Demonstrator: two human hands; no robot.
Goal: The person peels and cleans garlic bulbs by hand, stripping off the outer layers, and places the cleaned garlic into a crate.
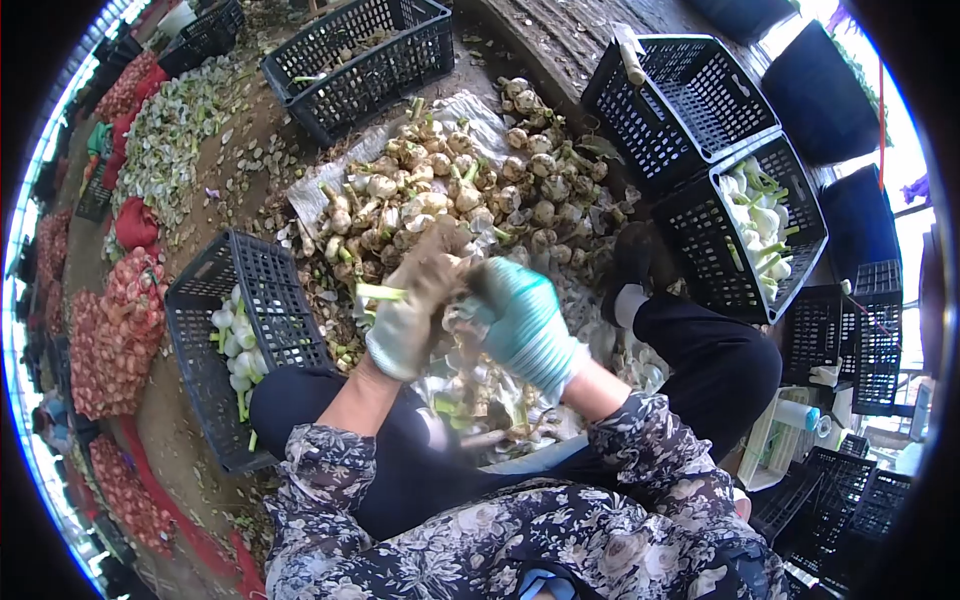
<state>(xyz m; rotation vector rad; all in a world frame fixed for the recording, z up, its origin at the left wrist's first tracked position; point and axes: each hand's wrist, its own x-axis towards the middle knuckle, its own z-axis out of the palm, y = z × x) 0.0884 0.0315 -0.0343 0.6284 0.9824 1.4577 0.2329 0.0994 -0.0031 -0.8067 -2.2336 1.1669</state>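
Observation:
In the head view, my left hand (408, 305), in a dirty, pale glove, is closed round a bulb, whose green stem (380, 292) sticks out to the left. My right hand (522, 318), in a teal and white glove, is bent with its fingers against the same bulb. Motion blurs both sets of fingers, and they cover most of the bulb. Beyond them a pile of soil-stained bulbs (430, 180) lies on a white sack (308, 195). Loose peelings (480, 385) lie below my hands, between my legs.
A black crate (280, 300) with white bulbs stands at left, another crate (375, 85) at the top. Two crates (690, 160) stand at right, the nearer one holding peeled bulbs (760, 215). Red net sacks (120, 330) line the far left. Peelings (175, 150) cover the ground at upper left.

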